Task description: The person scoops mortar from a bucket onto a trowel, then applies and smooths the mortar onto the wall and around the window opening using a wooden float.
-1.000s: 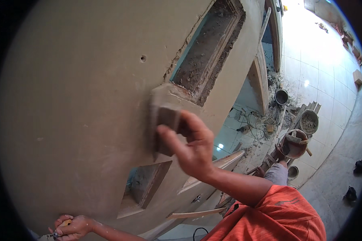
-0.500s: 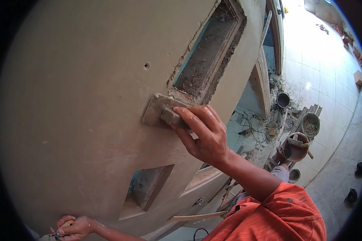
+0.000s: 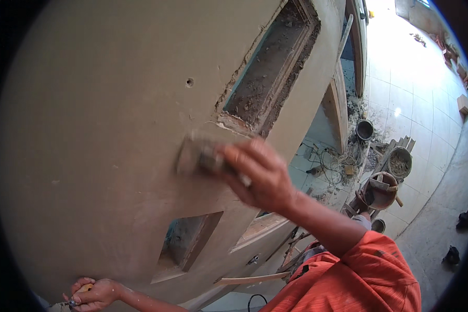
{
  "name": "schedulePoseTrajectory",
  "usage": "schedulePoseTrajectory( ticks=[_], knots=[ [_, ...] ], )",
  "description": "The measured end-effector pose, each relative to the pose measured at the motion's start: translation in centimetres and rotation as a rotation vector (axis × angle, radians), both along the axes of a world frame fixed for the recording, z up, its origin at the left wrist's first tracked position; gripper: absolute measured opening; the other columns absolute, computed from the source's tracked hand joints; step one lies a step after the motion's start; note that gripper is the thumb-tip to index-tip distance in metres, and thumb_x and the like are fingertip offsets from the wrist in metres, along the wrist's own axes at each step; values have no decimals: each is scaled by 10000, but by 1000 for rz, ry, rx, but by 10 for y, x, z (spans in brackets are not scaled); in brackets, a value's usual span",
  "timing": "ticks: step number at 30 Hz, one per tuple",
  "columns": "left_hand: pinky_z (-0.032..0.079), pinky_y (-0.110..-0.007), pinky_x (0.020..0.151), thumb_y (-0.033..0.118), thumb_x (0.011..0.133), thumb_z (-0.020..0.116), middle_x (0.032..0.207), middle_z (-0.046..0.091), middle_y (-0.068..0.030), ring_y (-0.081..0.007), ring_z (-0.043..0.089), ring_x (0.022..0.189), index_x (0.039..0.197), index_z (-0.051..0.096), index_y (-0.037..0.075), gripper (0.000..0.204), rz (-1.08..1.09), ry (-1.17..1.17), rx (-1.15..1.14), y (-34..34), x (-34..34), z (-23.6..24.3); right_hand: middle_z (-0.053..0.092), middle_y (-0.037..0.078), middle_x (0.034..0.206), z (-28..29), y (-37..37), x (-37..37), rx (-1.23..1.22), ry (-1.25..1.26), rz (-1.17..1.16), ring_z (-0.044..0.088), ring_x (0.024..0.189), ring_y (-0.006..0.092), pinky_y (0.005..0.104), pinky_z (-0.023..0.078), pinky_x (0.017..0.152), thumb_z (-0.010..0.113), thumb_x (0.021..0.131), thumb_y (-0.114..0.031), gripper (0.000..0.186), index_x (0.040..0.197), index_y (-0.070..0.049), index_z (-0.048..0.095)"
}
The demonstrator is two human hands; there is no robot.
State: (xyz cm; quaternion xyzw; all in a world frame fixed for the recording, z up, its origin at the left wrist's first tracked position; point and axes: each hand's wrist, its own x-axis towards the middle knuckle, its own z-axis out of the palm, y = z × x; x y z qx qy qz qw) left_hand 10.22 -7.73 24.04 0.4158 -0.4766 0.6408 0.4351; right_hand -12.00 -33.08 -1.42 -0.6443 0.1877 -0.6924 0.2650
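Note:
My right hand [image 3: 257, 171] grips a grey rectangular float [image 3: 190, 156], blurred by motion, against the plastered wall [image 3: 104, 119], just below and left of a long recess [image 3: 262, 67] with rough edges and debris inside. At the lower left, my left hand [image 3: 96, 295] is closed on a tool with a yellow handle [image 3: 87, 287], a trowel by its look, its metal end mostly hidden. A smaller square opening [image 3: 184, 240] sits low in the wall below the float, and a small hole [image 3: 190, 82] is left of the long recess.
On the tiled floor [image 3: 405, 99] at right are black buckets [image 3: 364, 130], a tub of grey mix [image 3: 399, 163], a bucket with tools [image 3: 380, 190], tangled cables [image 3: 322, 161], rubble, timber and a wooden block [image 3: 463, 104]. A loose plank [image 3: 252, 278] juts out at the bottom.
My right hand swung the float from upright to lying across beneath the recess, then moved it slightly down and left. My left hand stayed in place with its tool.

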Motion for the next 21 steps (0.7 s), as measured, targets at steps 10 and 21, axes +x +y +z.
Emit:
schedulePoseTrajectory(
  ticks=[10, 21],
  knots=[
    [431, -275, 527, 247, 1098, 473, 817, 501, -90, -156, 458, 585, 1255, 461, -83, 365, -2, -50, 11, 9, 5, 4, 608, 113, 953, 24, -8, -9, -41, -38, -20, 601, 792, 273, 390, 526, 681, 766, 776, -39, 437, 1189, 18, 635],
    [437, -276, 532, 253, 1097, 474, 798, 500, -82, -154, 469, 576, 1238, 462, -85, 366, 3, -3, 9, 13, 8, 4, 660, 110, 986, 27, 5, -6, -82, -44, 1, 661, 807, 249, 355, 549, 679, 802, 751, -31, 440, 1176, -6, 690]
  ],
)
